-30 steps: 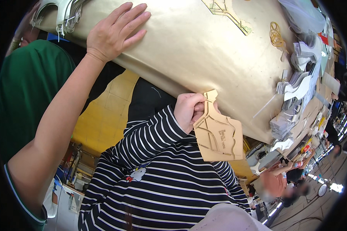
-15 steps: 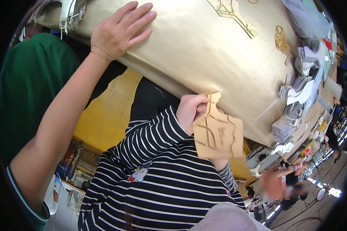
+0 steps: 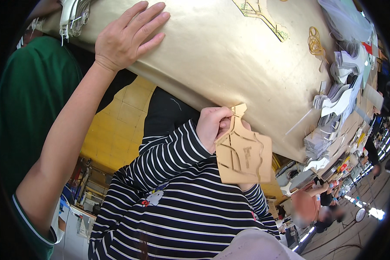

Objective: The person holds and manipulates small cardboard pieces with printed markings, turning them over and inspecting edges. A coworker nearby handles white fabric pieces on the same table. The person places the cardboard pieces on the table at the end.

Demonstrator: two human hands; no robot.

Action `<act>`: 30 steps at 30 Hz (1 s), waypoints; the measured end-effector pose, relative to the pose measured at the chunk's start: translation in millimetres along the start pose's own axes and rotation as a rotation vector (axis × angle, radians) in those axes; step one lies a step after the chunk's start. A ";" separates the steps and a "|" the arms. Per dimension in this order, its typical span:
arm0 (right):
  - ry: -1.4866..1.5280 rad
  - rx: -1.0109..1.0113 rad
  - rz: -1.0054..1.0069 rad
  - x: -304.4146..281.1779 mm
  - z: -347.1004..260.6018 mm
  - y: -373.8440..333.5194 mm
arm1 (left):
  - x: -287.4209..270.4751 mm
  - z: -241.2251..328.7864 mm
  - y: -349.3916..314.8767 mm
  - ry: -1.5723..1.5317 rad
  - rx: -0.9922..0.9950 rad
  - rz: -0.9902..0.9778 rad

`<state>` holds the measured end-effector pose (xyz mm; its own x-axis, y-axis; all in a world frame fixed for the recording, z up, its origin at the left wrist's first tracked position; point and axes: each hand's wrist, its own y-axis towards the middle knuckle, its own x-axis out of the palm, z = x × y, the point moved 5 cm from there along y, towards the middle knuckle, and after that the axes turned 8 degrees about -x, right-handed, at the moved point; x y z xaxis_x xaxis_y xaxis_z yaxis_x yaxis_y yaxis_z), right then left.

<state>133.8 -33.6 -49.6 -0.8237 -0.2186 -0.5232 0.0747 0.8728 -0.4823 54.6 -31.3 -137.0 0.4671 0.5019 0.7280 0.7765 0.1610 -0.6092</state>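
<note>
Well, dark printing is showing on the tan template, a few small lines set at an angle, and from my end they are coming through too blurred to read. Green characters are standing out on a second template, which is lying on the gold-covered bench near the far edge of my view. A small white cartoon figure with red and yellow touches is decorating the black-and-white striped top.

As for the fingers, I am seeing the left hand closing in, thumb and curled fingers pinching the narrow neck of the tan template. Its broad, slotted part is hanging in front of the striped top, while its tip is sitting right by the bench edge; I cannot tell whether they are touching. The right hand is mostly hiding behind the template, so I cannot tell how its fingers are set.

Off to the left, a co-worker's hand is resting palm down on the bench, fingers moderately spread. Yellow rubber bands are lying toward the right, near stacked pale pieces.
</note>
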 end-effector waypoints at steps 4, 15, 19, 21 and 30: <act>-0.081 0.027 0.005 0.3 -8.3 4.9 | 2.2 2.0 -1.4 0.000 0.011 0.000; 0.121 -0.092 0.074 8.7 21.7 -2.1 | 2.6 0.4 -0.7 0.006 0.026 0.003; -0.064 -0.157 0.066 11.7 30.8 -0.6 | -3.1 -3.2 4.9 -0.056 0.041 0.054; -0.102 -0.194 0.067 11.5 30.9 2.0 | -7.8 -5.4 9.1 -0.004 0.038 0.109; -0.324 -0.256 0.069 14.7 34.6 -1.8 | -18.2 -7.9 19.5 -0.007 0.023 0.069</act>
<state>141.0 -53.5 -80.7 -0.5988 -0.2461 -0.7621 -0.0524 0.9616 -0.2694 64.6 -44.0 -159.7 0.5162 0.5185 0.6816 0.7323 0.1454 -0.6652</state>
